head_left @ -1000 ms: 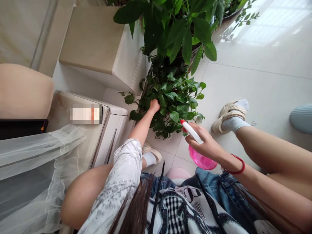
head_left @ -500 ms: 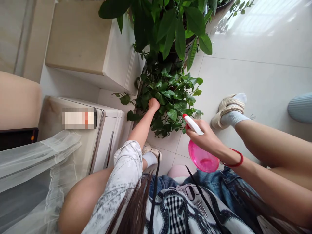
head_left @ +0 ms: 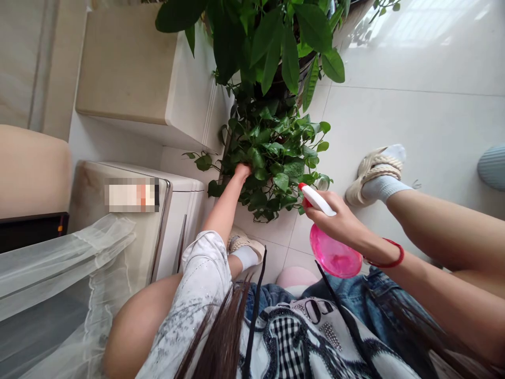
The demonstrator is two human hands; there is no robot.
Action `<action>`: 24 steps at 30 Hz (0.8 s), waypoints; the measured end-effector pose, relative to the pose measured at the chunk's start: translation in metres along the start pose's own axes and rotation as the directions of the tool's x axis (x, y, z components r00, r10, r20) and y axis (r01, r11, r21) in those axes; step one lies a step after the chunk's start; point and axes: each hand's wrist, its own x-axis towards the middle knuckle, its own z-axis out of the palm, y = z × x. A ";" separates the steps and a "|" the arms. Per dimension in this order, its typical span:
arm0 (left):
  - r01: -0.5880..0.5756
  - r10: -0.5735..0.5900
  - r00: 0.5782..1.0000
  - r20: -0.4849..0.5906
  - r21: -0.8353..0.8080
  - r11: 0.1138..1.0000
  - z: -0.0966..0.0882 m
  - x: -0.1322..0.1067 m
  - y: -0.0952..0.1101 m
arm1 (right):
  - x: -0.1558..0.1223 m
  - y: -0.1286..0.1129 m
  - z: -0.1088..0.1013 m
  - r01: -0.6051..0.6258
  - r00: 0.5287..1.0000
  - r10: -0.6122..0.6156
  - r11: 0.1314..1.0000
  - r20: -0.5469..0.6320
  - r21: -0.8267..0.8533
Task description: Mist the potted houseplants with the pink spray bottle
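Note:
My right hand (head_left: 329, 210) is closed round the neck of a spray bottle with a white and red trigger head (head_left: 317, 200) and a transparent pink body (head_left: 335, 255). Its red nozzle points towards a bushy, trailing green-leaved plant (head_left: 276, 163), just short of the leaves on the right. Some of these leaves look wet and shiny. At the plant's left side, my left hand (head_left: 243, 170) reaches in among the leaves. Foliage covers its fingers, so what they hold, if anything, is hidden.
A taller plant with large leaves (head_left: 272, 42) stands just beyond. Along the left are a cream cabinet (head_left: 126, 63), a second stone-topped unit (head_left: 118, 171) and a sheer white curtain (head_left: 98, 247). A ribbed light-blue object (head_left: 493, 167) stands on the tiled floor (head_left: 414, 116) at right.
My left hand has shifted slightly left and down among the leaves. The view has moved a little; the spray bottle in my right hand appears slightly further right.

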 end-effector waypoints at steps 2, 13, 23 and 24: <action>0.004 -0.003 0.999 0.035 -0.024 1.000 -0.006 -0.009 -0.002 | -0.001 -0.003 0.000 0.000 1.000 0.000 1.000 0.014 -0.022; -0.131 0.187 0.942 0.278 -0.207 0.969 -0.118 -0.109 0.053 | 0.006 -0.004 0.003 0.060 0.998 -0.057 0.995 0.030 -0.084; -0.494 0.532 0.805 0.264 -0.200 0.846 -0.030 -0.241 0.254 | 0.005 -0.010 -0.001 -0.075 0.997 0.075 0.996 0.008 -0.053; -0.512 0.556 0.782 0.280 -0.220 0.830 -0.006 -0.253 0.277 | 0.000 -0.008 -0.006 -0.055 0.998 0.055 0.998 -0.003 -0.043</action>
